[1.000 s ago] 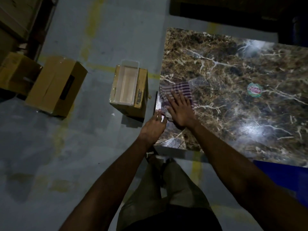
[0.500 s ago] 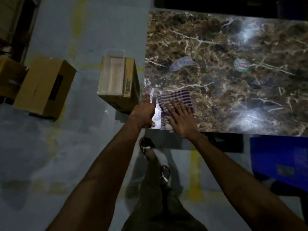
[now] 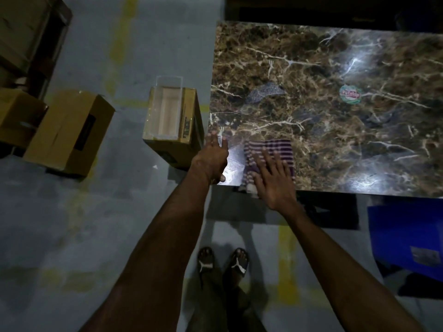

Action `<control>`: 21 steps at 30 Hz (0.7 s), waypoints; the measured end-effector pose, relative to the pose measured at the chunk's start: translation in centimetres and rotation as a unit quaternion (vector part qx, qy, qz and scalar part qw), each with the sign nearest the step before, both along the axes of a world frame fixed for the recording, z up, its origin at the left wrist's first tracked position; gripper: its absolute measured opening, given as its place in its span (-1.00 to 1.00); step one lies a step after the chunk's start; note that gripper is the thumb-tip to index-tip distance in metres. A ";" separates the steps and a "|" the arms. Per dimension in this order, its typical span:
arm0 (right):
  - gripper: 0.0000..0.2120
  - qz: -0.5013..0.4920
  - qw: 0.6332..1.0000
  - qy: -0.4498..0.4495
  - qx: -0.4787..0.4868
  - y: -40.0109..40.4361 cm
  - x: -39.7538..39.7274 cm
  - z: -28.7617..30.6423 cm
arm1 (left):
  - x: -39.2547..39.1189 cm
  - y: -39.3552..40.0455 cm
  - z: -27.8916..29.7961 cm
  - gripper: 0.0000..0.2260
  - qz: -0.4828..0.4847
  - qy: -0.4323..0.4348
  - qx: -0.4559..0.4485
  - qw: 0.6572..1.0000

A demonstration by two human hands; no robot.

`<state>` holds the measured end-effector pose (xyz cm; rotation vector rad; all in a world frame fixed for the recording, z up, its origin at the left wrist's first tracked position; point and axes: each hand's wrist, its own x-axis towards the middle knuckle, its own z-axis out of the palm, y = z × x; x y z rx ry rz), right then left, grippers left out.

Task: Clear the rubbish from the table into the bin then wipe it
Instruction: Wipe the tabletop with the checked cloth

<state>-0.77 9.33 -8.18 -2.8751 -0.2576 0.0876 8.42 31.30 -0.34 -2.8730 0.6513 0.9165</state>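
Note:
A brown marble-patterned table fills the upper right. My right hand presses flat, fingers spread, on a purple and white striped cloth at the table's near left corner; part of the cloth hangs over the near edge. My left hand rests on the table's left edge beside the cloth, fingers straight. A grey wrapper scrap lies on the table farther back. A round green and red sticker lies to the right. A clear-lined bin in a cardboard box stands on the floor left of the table.
Two cardboard boxes lie on the grey floor at the left. A blue crate stands at the right below the table's near edge. My feet in sandals stand on the floor in front of the table.
My right hand has drawn the cloth toward the near edge, so it now overhangs. My left hand slid along the left edge to the near corner. The view shifted.

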 end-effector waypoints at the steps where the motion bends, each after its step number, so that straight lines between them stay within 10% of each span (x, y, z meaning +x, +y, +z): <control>1: -0.42 -0.038 0.999 0.005 0.005 -0.3 0.8 0.0 | -0.1 0.0 0.2 0.14 -0.006 -0.010 0.005 1.000; 4: -0.43 -0.130 0.991 0.003 0.015 2.4 3.9 -0.1 | 0.1 -0.3 0.8 0.12 -0.025 -0.011 0.010 1.000; 10: -0.43 0.026 1.000 0.003 -0.001 4.2 0.5 -0.1 | 0.8 0.1 -0.4 0.07 -0.013 0.019 -0.007 1.000; 17: -0.42 -0.137 0.991 0.004 0.011 4.7 3.9 0.0 | 0.4 0.0 0.6 0.05 -0.026 0.001 0.010 1.000; 21: -0.44 -0.013 1.000 0.005 0.010 5.9 0.7 -0.2 | 0.6 0.3 -0.1 0.09 -0.009 0.029 0.004 1.000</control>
